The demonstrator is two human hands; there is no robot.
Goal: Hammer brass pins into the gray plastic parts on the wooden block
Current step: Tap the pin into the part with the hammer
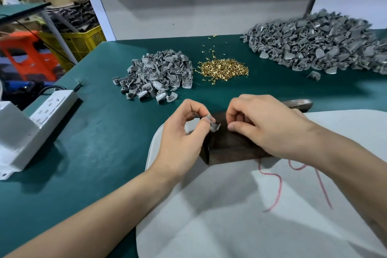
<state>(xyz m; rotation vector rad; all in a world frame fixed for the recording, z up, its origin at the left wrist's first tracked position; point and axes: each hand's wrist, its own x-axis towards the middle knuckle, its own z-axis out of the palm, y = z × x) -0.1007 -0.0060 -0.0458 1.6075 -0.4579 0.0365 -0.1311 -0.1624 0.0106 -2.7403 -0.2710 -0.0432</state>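
Left hand (180,138) pinches gray part (214,126) above wooden block (230,148). Right hand (266,123) is curled beside it; can't tell if it holds anything. Risk: part seats crooked and tips off the block.

Small factory workbench, heaped gray parts (314,42) (hundreds), loose brass pins (224,69), stacked crates (83,42)

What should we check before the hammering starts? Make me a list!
1. Gray part gripped: the left hand pinches it. Ok.
2. Part seated on the wooden block: it is at the block's top edge, but contact is unclear. Cannot tell.
3. Pin in the right hand: the curled fingers hide whatever is there. Cannot tell.
4. Ready to strike: neither hand holds a tool. Not ok.
5. Spare brass pins: a pile lies on the table beyond the block. Ok.
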